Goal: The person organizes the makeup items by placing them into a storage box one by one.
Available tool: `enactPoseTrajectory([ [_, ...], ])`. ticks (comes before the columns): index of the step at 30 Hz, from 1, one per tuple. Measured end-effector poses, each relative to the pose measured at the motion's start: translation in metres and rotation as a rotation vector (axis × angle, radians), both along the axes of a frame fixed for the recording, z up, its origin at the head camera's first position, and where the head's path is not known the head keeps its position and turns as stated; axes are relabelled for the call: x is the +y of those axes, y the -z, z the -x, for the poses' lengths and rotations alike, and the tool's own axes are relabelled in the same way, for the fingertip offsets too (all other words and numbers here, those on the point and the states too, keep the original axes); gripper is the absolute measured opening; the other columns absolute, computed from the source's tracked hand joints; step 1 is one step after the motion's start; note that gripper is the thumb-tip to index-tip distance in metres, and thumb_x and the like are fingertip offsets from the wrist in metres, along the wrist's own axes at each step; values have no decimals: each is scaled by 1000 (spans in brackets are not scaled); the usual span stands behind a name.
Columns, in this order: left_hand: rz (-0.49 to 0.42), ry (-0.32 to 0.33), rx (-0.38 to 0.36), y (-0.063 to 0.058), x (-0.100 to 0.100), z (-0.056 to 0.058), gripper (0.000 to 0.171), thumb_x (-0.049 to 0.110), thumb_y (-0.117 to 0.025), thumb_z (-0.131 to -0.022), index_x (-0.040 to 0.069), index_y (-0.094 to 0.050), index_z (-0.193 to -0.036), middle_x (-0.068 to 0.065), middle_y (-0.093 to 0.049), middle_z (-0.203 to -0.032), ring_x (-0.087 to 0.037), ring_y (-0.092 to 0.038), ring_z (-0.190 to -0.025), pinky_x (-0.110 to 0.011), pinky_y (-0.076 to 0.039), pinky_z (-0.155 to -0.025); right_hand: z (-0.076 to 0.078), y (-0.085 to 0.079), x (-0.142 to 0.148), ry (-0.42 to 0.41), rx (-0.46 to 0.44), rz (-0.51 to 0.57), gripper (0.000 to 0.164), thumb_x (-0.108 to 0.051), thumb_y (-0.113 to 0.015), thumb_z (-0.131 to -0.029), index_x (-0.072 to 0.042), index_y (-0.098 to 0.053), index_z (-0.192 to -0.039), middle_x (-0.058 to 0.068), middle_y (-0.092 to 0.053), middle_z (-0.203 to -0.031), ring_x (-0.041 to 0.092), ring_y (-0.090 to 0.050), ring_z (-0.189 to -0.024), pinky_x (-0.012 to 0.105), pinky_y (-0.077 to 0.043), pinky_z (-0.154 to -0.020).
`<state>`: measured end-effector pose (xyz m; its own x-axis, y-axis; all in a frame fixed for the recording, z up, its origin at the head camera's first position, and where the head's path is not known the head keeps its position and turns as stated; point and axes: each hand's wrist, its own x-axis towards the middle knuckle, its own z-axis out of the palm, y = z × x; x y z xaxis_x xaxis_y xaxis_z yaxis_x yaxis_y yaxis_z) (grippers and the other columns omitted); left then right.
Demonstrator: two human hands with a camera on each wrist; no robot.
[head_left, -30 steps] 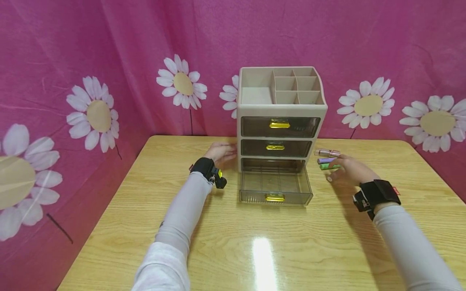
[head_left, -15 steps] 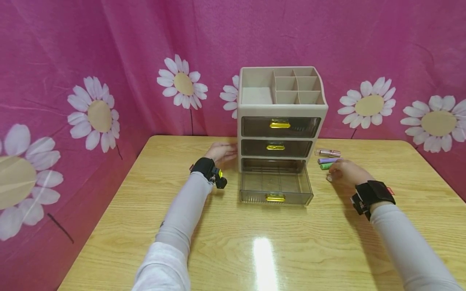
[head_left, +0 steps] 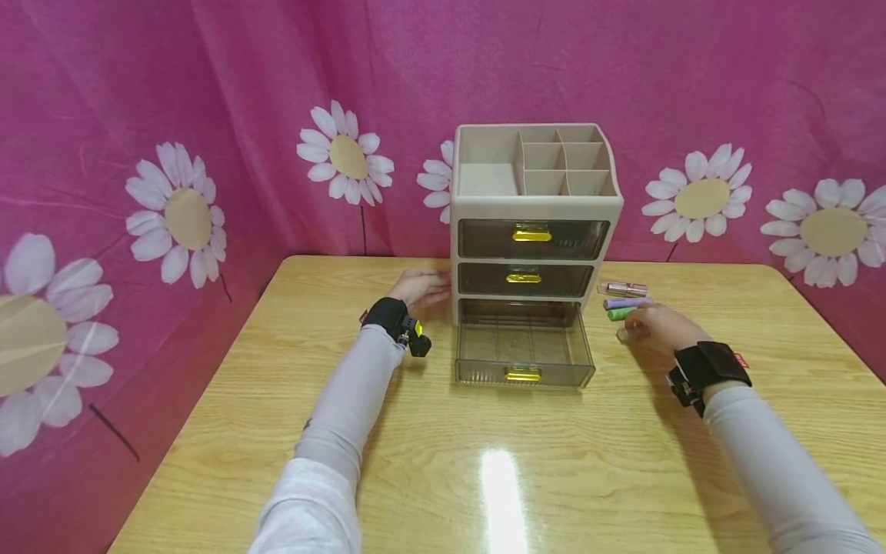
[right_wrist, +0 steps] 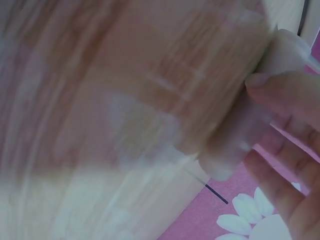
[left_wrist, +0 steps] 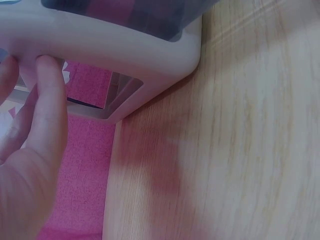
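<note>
A beige desktop organizer [head_left: 536, 209] stands towards the back of the table, its clear grey bottom drawer [head_left: 522, 350] pulled out. My left hand [head_left: 418, 288] touches the organizer's left side; in the left wrist view its fingers [left_wrist: 51, 95] lie nearly straight against the beige frame. On the right, my right hand [head_left: 661, 327] reaches over a green stubby marker [head_left: 619, 314], partly covering it, with thumb and fingers apart. A purple marker [head_left: 625, 304] lies just behind. In the right wrist view, a pale cylinder [right_wrist: 235, 135] shows between thumb and fingers, blurred.
A shiny pink lipstick-like tube [head_left: 624, 289] lies behind the markers. Two upper drawers [head_left: 491, 238] with gold handles are closed. Open compartments [head_left: 547, 160] top the organizer. A pink curtain [head_left: 277, 61] with daisies hangs behind the wooden table [head_left: 415, 446].
My right hand has shifted slightly left and its fingers have drawn in over the green marker, hiding more of it. The left hand and organizer have stayed put.
</note>
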<state>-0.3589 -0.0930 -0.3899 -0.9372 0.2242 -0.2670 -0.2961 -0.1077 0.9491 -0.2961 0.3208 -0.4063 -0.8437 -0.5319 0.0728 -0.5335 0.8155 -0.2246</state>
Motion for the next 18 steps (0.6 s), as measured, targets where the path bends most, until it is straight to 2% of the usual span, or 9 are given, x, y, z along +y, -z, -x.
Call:
enactPoseTrajectory([
  [7,-18,-8,-6,0,1,-1,37,-5,-48,-91,-12,-43,-128,-26,-47,-130,-35,-47,-119,-35,-45,-98,-8,-15,-1,-14,11,48,9,0,-70,-76,2,-65,-84,3,-59,-73,15,-52,-67,30,-48,-58],
  [12,-11,-12,-6,-2,1,-4,38,-4,-50,-91,-11,-43,-128,-25,-47,-130,-34,-47,-119,-35,-45,-98,-18,-44,-7,-18,17,118,20,5,-70,-73,3,-62,-91,0,-54,-70,12,-49,-66,27,-45,-54],
  [18,-20,-8,-3,-3,1,-4,38,-4,-48,-92,-12,-43,-128,-25,-47,-130,-34,-47,-120,-35,-44,-99,-34,-79,-26,-70,-23,217,21,6,-66,-78,1,-61,-97,1,-55,-77,9,-49,-68,20,-45,-50],
])
